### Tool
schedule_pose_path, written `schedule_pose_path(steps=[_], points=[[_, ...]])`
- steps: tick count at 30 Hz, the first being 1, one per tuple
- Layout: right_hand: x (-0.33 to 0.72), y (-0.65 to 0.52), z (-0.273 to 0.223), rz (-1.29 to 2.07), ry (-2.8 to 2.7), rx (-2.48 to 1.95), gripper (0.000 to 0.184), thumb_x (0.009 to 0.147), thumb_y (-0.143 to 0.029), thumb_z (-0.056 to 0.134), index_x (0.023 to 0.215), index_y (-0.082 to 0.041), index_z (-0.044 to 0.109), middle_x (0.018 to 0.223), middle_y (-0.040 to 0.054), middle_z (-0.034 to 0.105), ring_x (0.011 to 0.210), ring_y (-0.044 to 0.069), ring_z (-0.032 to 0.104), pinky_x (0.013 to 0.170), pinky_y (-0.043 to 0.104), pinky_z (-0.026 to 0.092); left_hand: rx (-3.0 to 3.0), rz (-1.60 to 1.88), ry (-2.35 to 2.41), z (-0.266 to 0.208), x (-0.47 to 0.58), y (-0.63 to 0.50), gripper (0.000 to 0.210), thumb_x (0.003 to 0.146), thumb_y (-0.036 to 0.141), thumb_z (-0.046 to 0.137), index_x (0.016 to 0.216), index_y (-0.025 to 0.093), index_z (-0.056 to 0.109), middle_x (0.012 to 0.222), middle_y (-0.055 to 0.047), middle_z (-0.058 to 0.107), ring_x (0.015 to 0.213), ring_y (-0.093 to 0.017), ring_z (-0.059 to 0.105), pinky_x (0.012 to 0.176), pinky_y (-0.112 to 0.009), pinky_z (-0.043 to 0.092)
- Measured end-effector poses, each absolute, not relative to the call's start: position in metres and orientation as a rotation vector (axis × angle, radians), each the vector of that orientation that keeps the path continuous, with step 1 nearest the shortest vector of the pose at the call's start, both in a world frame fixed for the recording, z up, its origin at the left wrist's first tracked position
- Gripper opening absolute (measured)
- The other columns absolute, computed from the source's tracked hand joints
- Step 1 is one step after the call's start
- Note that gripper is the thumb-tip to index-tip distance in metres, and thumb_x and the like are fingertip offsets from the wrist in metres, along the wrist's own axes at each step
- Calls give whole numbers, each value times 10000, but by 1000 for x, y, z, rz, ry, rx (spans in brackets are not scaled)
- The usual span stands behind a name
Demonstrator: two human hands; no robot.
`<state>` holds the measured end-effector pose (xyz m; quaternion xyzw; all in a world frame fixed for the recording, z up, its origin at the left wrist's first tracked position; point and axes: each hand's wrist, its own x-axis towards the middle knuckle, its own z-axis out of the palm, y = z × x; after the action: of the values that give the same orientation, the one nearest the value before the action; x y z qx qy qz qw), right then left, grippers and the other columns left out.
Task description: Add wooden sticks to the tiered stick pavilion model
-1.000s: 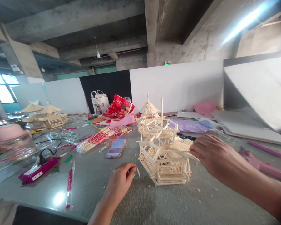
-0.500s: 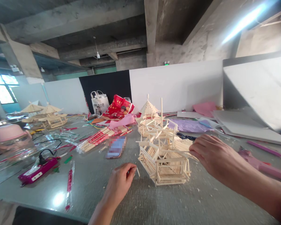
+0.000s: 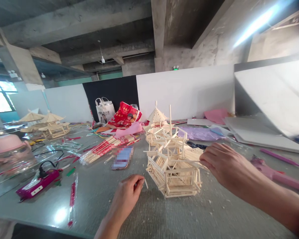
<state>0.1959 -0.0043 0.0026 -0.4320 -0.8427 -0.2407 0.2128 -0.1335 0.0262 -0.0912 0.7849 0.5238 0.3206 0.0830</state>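
A pavilion-like model of pale wooden sticks (image 3: 183,191) stands on the table in front of me, with an open railed base and a tall upright stick (image 3: 170,119). My right hand (image 3: 221,166) is closed at the model's right side, its fingertips pinching the outer end of the sticks beside a fan-shaped stick panel (image 3: 193,153). Left of the model, my left hand (image 3: 128,194) rests low over the table, thumb and fingers pressed together. A short stick piece (image 3: 146,184) shows right beside its fingertips; whether they grip it is unclear.
Behind stands another stick model with a pointed roof (image 3: 156,116). Leftward lie a phone (image 3: 122,157), bundled sticks in red wrappers (image 3: 107,147), a purple power strip (image 3: 38,184) and a pink-lidded jar (image 3: 11,154). A pink glue gun (image 3: 274,172) lies at right, near white boards (image 3: 261,132).
The whole view has shifted slightly, so things appear a little further left. Both hands keep nearly the same places beside the model.
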Motion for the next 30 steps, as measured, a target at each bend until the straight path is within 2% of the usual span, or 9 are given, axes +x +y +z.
schedule_pose_path(steps=[16, 30], points=[[195, -4, 6, -644, -2331, -1215, 226, 910, -139, 414, 761, -157, 583, 745, 35, 522, 756, 199, 472, 671, 344, 361, 2354, 959, 1562, -96, -135, 30, 191, 905, 301, 441, 893, 235, 619, 836, 29, 697, 772, -107, 642, 714, -206, 422], [198, 3, 7, -568, -2353, -1183, 216, 923, -141, 410, 771, -162, 561, 749, 23, 528, 745, 183, 460, 672, 328, 362, 2380, 947, 1580, -95, -135, 29, 193, 900, 307, 447, 894, 236, 626, 829, 27, 700, 768, -108, 645, 708, -202, 433]])
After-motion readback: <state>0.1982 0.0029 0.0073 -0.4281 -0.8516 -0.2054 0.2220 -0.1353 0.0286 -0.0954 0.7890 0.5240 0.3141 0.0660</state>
